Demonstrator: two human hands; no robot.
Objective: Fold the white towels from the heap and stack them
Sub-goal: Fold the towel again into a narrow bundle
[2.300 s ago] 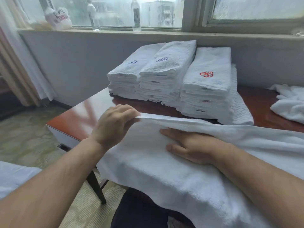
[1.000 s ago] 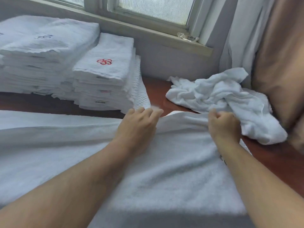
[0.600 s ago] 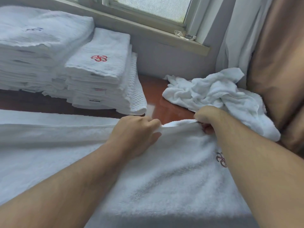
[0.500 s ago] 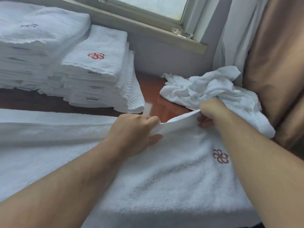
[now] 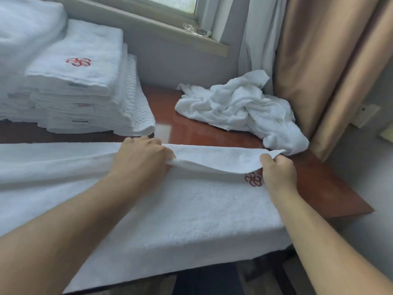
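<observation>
A large white towel (image 5: pixel 180 213) with a red flower logo lies spread across the near half of the wooden table (image 5: pixel 319 184). Its far edge is lifted and folded toward me. My left hand (image 5: pixel 142 160) grips that lifted edge near the middle. My right hand (image 5: pixel 278 171) pinches the same edge at the towel's right corner, just beside the logo. A crumpled heap of white towels (image 5: pixel 240 105) lies at the back right of the table. Stacks of folded white towels (image 5: pixel 76 86) stand at the back left.
A window sill (image 5: pixel 161 26) runs along the wall behind the table, with a small clear object on it. White and tan curtains (image 5: pixel 314 67) hang at the right, touching the heap. The table's right corner ends near the wall.
My right hand has pulled the towel's far right corner toward me, and the raised flap now partly covers the logo. My left hand keeps its grip on the edge. The view has shifted slightly.
</observation>
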